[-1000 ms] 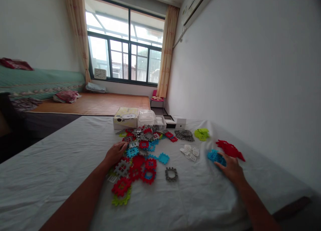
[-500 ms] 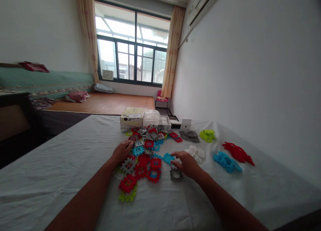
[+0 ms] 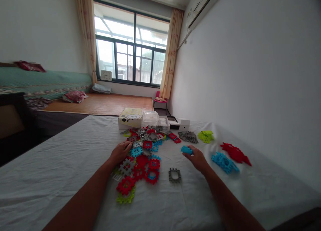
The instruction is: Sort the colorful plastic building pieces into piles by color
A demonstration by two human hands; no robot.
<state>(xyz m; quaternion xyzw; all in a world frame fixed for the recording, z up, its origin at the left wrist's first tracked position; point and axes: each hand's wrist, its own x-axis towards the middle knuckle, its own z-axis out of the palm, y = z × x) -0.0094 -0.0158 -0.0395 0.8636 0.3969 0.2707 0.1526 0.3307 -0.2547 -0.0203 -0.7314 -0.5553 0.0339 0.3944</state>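
My right hand (image 3: 198, 158) pinches a blue interlocking toy tile (image 3: 186, 150) with toothed edges between thumb and fingers, held over the right part of the cloth. My left hand (image 3: 121, 153) lies against the left edge of a mixed pile of toothed tiles (image 3: 142, 160), fingers loosely bent and touching it; their undersides are hidden. Red, blue, grey, white and green tiles overlap in that pile. One grey square tile (image 3: 175, 175) with a round opening lies apart, between the pile and my right forearm.
Single-colour heaps stand to the right: grey tiles (image 3: 188, 136), green tiles (image 3: 205, 136), red tiles (image 3: 235, 153) and blue tiles (image 3: 225, 162). Behind the pile are a yellow-and-white box (image 3: 129, 119), a clear plastic container (image 3: 150, 118) and a small white box (image 3: 184, 124). White cloth (image 3: 75, 150) covers the table.
My right hand has lifted the blue tile from the pile's right side and carried it right and away from me. White tiles seen earlier are now hidden behind that hand. The left hand stays put.
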